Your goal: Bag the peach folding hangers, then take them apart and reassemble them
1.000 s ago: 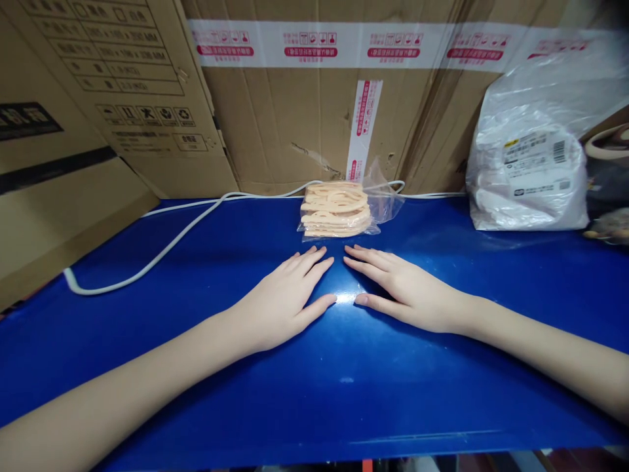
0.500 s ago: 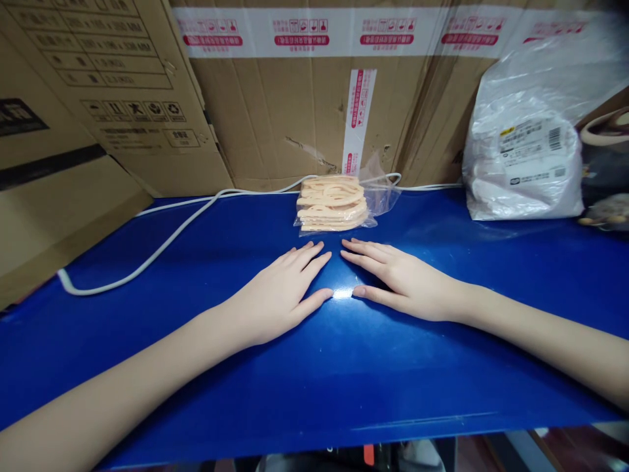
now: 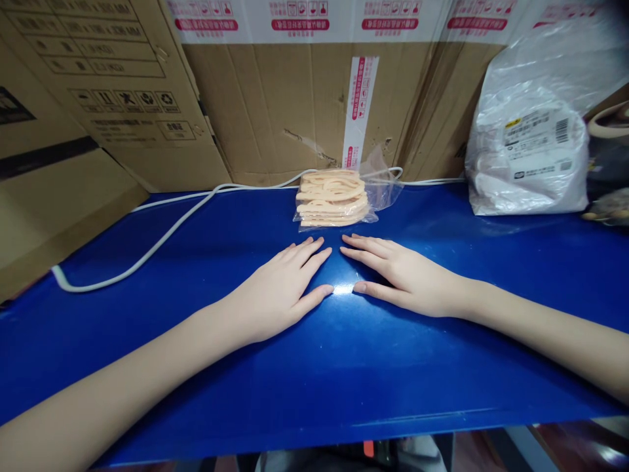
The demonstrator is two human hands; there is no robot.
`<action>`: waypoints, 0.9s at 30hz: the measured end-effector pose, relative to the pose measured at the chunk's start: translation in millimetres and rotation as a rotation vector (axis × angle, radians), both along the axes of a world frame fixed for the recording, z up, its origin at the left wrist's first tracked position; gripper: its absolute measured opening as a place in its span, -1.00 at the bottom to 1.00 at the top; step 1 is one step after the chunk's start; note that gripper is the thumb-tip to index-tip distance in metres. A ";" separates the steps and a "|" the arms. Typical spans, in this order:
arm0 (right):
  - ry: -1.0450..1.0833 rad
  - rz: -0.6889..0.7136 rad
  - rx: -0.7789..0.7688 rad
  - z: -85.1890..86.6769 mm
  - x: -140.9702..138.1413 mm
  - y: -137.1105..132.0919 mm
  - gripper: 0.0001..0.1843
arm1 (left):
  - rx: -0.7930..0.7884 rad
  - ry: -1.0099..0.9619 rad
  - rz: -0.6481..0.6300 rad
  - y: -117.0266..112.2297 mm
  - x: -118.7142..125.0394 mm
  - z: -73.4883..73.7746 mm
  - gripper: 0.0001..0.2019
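My left hand (image 3: pixel 282 286) lies flat on the glossy blue table (image 3: pixel 314 387), palm down, fingers stretched out and thumb apart. Mirroring it, my right hand (image 3: pixel 410 278) also rests palm down with its fingers extended. A small gap with a bright reflection separates the two thumbs. Neither hand holds anything. Just beyond the fingertips sits a clear plastic bag (image 3: pixel 386 190) containing a stack of flat, cream-coloured curved pieces (image 3: pixel 331 200). What these pieces are I cannot tell. The hands do not touch the bag.
Cardboard boxes (image 3: pixel 275 98) line the back and the left side. A white cable (image 3: pixel 167 242) runs along the back and loops to the left. At the right back stands a white plastic parcel bag (image 3: pixel 531 157) with a label, beside a tape roll (image 3: pixel 607 122).
The camera view has tilted down slightly, so the background sits a little higher or lower in places. Both hands stay flat in the same spot on the table.
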State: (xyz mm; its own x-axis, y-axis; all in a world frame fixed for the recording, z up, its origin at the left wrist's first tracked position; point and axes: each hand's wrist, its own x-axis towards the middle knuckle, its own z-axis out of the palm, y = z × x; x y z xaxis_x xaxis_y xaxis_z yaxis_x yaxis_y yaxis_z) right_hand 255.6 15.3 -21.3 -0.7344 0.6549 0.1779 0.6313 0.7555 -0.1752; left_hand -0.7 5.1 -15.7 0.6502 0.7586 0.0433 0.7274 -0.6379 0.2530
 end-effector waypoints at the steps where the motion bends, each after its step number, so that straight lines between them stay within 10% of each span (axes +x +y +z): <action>1: -0.006 0.000 0.000 0.3 -0.1 -0.1 -0.26 | 0.001 0.001 0.001 0.1 -0.1 -0.3 -0.36; 11: -0.022 0.010 0.031 -1.0 0.3 -0.4 -0.28 | 0.016 0.062 0.028 -5.1 3.0 1.8 -0.37; 16: -0.001 0.073 0.259 13.8 -4.2 3.1 -0.47 | 0.062 -0.233 0.252 -5.1 8.5 4.9 -0.33; 21: 0.032 -0.072 0.481 56.2 -10.6 37.1 -0.49 | 0.030 -0.627 0.481 52.6 16.5 18.8 -0.06; 27: 0.157 -0.532 0.142 80.1 12.6 116.1 -0.55 | -0.025 -0.454 0.721 127.0 28.4 35.8 -0.43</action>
State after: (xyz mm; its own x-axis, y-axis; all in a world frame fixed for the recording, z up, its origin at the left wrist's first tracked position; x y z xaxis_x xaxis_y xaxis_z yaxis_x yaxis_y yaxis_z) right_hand 268.2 131.4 58.8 -0.2679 0.8887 0.3720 0.9057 0.3640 -0.2173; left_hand 27.8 132.1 20.1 -0.0687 0.9845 0.1611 0.7783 -0.0481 0.6261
